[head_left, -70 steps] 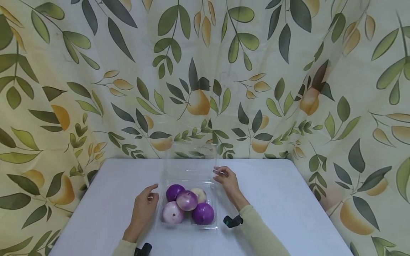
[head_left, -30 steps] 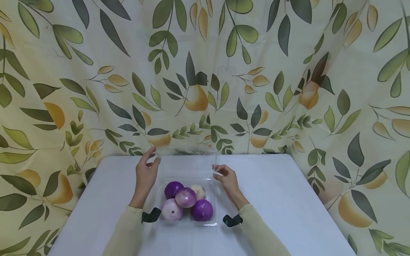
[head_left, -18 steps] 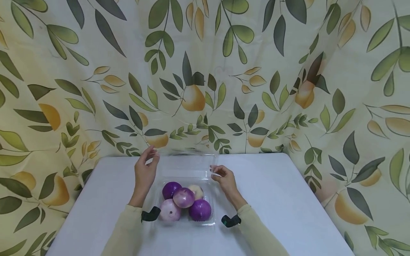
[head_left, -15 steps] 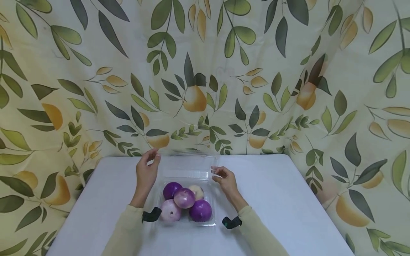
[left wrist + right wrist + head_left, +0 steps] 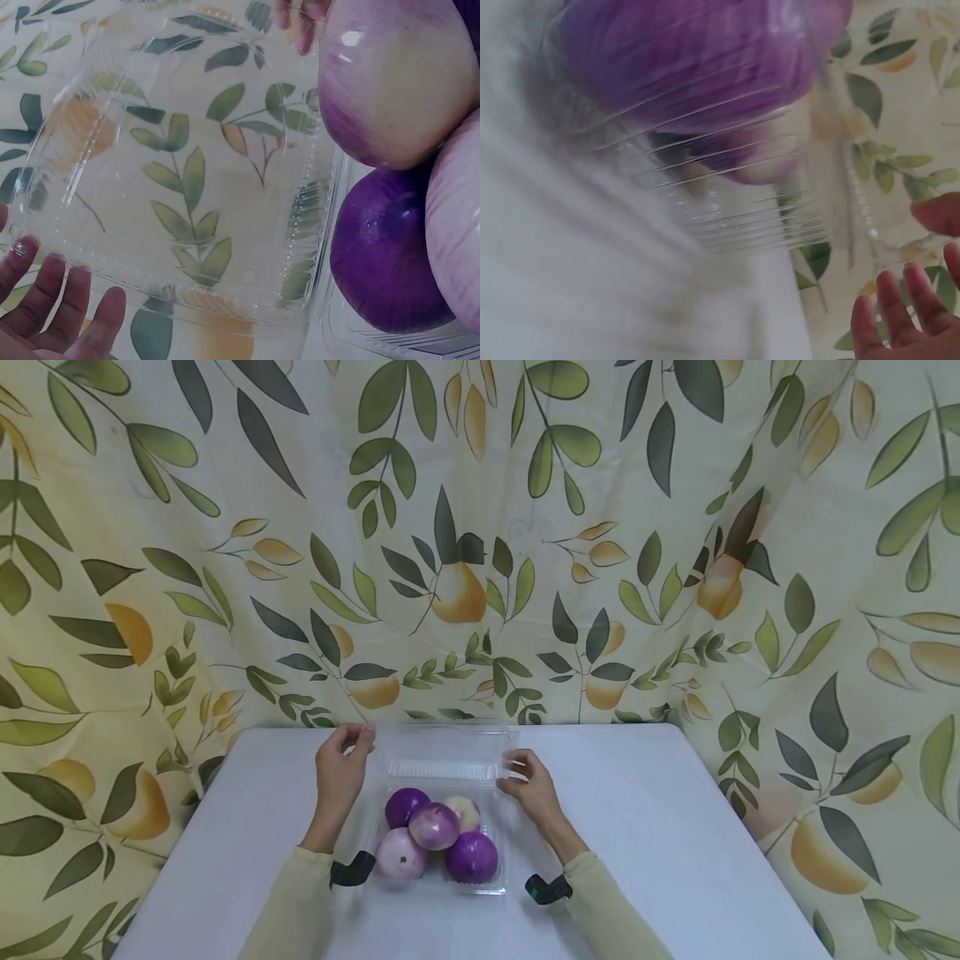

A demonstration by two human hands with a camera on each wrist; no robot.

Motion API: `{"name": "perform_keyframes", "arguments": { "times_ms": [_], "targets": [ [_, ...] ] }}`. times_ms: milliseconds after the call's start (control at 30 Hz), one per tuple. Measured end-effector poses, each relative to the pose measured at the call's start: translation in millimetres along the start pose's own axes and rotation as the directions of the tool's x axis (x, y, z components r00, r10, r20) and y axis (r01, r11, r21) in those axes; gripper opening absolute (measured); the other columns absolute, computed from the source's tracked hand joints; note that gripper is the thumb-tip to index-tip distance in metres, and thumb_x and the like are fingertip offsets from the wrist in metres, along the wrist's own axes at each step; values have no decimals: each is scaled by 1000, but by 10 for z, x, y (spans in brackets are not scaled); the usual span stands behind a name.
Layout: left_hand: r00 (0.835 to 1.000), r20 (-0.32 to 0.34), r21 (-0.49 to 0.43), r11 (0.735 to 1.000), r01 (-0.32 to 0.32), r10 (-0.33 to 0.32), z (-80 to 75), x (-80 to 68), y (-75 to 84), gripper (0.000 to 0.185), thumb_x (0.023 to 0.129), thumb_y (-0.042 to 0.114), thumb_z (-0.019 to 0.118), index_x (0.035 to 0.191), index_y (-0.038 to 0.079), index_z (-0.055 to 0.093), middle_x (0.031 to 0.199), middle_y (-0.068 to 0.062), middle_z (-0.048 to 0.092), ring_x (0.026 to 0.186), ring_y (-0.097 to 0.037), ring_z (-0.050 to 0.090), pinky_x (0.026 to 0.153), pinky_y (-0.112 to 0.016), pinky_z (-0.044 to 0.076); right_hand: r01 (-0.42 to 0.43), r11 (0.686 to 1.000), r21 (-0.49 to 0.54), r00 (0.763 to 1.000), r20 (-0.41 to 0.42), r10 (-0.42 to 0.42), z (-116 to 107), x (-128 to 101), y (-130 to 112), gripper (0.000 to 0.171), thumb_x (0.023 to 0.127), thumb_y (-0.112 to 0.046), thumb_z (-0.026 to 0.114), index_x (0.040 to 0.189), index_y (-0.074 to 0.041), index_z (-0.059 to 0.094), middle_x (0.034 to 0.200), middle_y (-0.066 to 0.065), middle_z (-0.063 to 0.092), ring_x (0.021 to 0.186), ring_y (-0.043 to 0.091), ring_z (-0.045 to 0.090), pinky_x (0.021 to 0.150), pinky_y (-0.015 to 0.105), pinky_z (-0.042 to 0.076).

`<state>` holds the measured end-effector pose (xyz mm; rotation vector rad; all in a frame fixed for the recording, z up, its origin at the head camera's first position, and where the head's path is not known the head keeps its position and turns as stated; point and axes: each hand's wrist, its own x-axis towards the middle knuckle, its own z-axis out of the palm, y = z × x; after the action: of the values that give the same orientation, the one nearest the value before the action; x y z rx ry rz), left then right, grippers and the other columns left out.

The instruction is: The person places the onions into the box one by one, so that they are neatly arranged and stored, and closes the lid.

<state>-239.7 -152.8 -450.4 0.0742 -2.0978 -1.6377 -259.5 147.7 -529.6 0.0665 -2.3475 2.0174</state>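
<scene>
Behind the onions (image 5: 438, 839), both hands pinch the clear lid (image 5: 442, 752): left hand (image 5: 341, 772) at its left corner, right hand (image 5: 528, 785) seemingly gripping its right edge.

We find no writing, label, brand, number or sign that can be read in any of the views.
</scene>
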Motion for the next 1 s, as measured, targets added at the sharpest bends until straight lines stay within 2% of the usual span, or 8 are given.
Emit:
{"name": "perform_keyframes", "arguments": {
  "times_ms": [100, 200, 367, 567, 800, 1000],
  "targets": [
    [1000, -3, 5, 1000, 4, -4, -21, -32, -13, 21, 96, 22, 62, 95, 3, 70, 98, -13, 71, 82, -1, 63, 73, -12, 52, 30, 1000, 0, 999, 31, -30, -38, -66, -98, 53, 88, -8, 70, 136, -6, 47, 142, 18, 48, 133, 37, 47, 108, 46, 45],
    [1000, -2, -5, 1000, 2, -2, -44, -74, -20, 20, 96, 20, 61, 95, 3, 70, 97, -13, 71, 82, 2, 62, 74, -12, 52, 66, 998, 23, 996, 53, -67, -76, -155, -220, 50, 94, -16, 63, 140, -7, 45, 146, 16, 44, 136, 37, 44, 111, 51, 41],
    [1000, -6, 16, 1000, 25, -25, -83, -174, -37, 17, 96, 19, 61, 97, 6, 72, 94, -10, 71, 79, 4, 63, 74, -13, 51, 91, 996, 10, 994, 55, -91, -94, -329, -392, 44, 98, -25, 58, 139, -10, 49, 145, 13, 49, 135, 33, 46, 111, 52, 40],
    [1000, -21, 16, 1000, 5, -5, -99, -213, -44, 17, 95, 21, 62, 99, 9, 73, 93, -6, 72, 80, 3, 63, 71, -13, 48, 137, 991, 5, 990, 32, -137, -77, -433, -521, 42, 100, -29, 55, 136, -9, 52, 143, 13, 53, 135, 33, 46, 114, 55, 36],
    [999, -43, -18, 1000, -14, 14, -99, -271, -65, 15, 94, 18, 64, 98, 6, 73, 92, 2, 69, 88, 5, 62, 77, -8, 50, 93, 995, 33, 995, 29, -94, -79, -525, -544, 39, 101, -31, 51, 133, -8, 56, 141, 12, 55, 136, 31, 46, 116, 55, 33],
    [1000, -31, -42, 999, -2, 1, -101, -324, -90, 20, 95, 22, 64, 102, 5, 73, 101, -5, 73, 92, 6, 62, 80, -7, 50, 105, 994, 37, 994, 4, -106, -90, -586, -606, 38, 101, -31, 51, 129, -6, 59, 135, 12, 61, 130, 29, 52, 112, 48, 39]
  ]
}}
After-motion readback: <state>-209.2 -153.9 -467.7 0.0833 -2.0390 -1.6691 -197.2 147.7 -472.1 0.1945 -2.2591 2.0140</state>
